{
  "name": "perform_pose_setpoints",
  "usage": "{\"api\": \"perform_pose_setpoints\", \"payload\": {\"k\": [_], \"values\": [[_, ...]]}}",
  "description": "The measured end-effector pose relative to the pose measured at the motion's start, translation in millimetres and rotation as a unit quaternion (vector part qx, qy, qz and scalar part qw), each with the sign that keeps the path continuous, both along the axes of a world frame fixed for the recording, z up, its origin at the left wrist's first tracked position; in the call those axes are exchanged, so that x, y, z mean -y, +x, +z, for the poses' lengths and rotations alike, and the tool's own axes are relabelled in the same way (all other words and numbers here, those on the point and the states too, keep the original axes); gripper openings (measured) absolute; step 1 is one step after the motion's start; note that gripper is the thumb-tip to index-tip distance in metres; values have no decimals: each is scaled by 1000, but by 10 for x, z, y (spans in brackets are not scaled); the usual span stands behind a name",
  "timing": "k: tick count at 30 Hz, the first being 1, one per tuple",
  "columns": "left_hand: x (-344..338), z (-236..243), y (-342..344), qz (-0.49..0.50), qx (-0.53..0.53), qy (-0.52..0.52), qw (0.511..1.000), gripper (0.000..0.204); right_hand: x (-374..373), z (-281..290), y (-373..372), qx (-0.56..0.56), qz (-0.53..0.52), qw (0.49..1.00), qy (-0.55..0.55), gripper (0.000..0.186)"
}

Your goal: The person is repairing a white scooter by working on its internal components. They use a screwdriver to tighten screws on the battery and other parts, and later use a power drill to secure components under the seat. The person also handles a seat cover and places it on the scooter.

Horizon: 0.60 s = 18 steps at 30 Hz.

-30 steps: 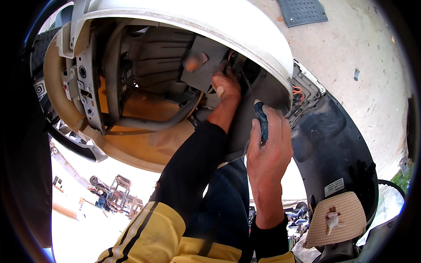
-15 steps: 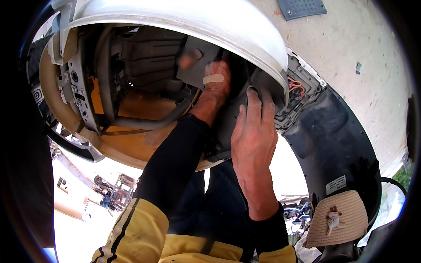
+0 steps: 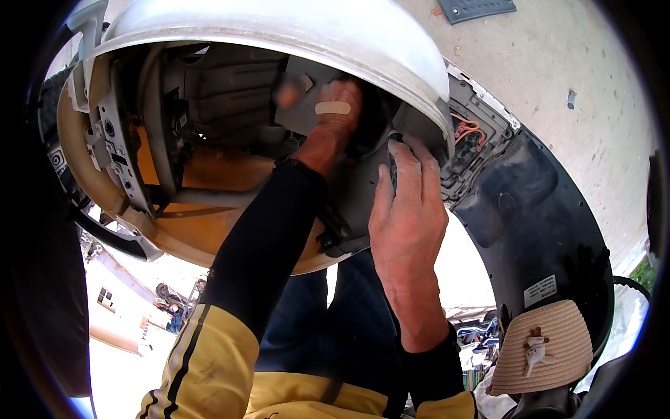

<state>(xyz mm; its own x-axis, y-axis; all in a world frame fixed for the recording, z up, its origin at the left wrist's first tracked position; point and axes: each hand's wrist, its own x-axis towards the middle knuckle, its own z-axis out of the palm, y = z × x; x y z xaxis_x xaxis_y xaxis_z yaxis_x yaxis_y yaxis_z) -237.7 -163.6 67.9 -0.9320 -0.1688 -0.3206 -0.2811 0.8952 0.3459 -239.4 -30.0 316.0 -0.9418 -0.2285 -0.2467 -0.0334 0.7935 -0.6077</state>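
Observation:
An upturned vehicle body with a white shell (image 3: 272, 31) lies in front of me, its hollow underside facing me. My left hand (image 3: 338, 112), with a tan plaster across its back, reaches deep into the cavity beside a grey plate (image 3: 293, 115). The fingers of that hand are hidden in shadow. At the cavity's right edge, my right hand (image 3: 408, 209) has its fingers round the dark handle of a screwdriver (image 3: 393, 167). The tool's thin shaft points away from me into the dark gap, and its tip cannot be seen.
A metal bracket (image 3: 118, 153) and a tan inner panel (image 3: 209, 230) lie left of my arm. Orange wires (image 3: 469, 131) show in a grey plastic frame at right. A black curved fender (image 3: 537, 216) and a woven tan cover (image 3: 544, 349) stand nearer. A grey mat (image 3: 478, 7) lies beyond.
The right hand has tilted slightly, so more of the screwdriver's handle shows between thumb and fingers. My left hand has shifted slightly left and farther in. The whole view has moved a little.

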Motion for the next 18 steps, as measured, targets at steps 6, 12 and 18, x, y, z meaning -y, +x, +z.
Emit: {"api": "perform_pose_setpoints", "payload": {"k": [6, 12, 18], "values": [[-231, 63, 14, 332, -35, 181, 925, 9, -123, -6, 35, -25, -10, 999, -45, 33], [-324, 93, -61, 381, -20, 170, 909, 13, -87, -25, -24, -27, 6, 998, -56, 34], [-432, -135, -97, 521, -140, 245, 806, 19, -32, -61, -101, -11, 0, 997, -76, 29]]}}
